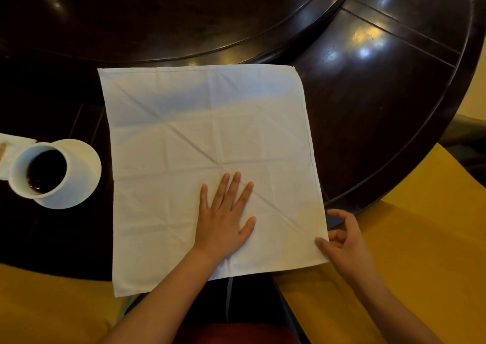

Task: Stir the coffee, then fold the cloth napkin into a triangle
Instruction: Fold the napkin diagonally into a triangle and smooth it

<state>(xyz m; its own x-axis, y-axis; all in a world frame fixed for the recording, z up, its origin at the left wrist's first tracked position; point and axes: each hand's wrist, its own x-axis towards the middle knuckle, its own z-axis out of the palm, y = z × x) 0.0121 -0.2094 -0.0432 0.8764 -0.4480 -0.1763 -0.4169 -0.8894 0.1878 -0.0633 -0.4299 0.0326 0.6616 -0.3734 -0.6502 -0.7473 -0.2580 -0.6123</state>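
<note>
Progress: stirring can't be judged from here. The coffee cup [39, 171] is sitting w/ dark coffee in it & I'm seeing no spoon in it, so I'm guessing that part's over. Napkin half is only beginning.
Left to do: the whole fold. The cloth napkin [210, 138] is lying open as a full square, no corner brought over yet.
Napkin, place: spread flat on the dark table [381, 106], centre of view; its near edge is hanging off the table edge toward me.
Left hand [226, 220]: lying flat on the near-middle of the napkin, palm down, fingers spread, pinning it.
Right hand [342, 238]: working at the near right corner; thumb is touching the cloth's edge, other fingers are curled loosely just beside it. Looks like I'm abt to pinch, but no firm pinch is showing.
Next, my guess: lifting that corner & carrying it to the far left corner, along the diagonal crease.
Napkin, material: white woven cloth, thin, soft, hemmed edges; creased w/ a cross & one diagonal meeting near the middle.
Cup: white, round, smooth, prob ceramic; sitting on a white saucer [84, 175] at the left, well apart from my hands.
Table: dark polished wood, glossy, curved edge; a raised round centre piece [184, 14] is sitting at the far side.
</note>
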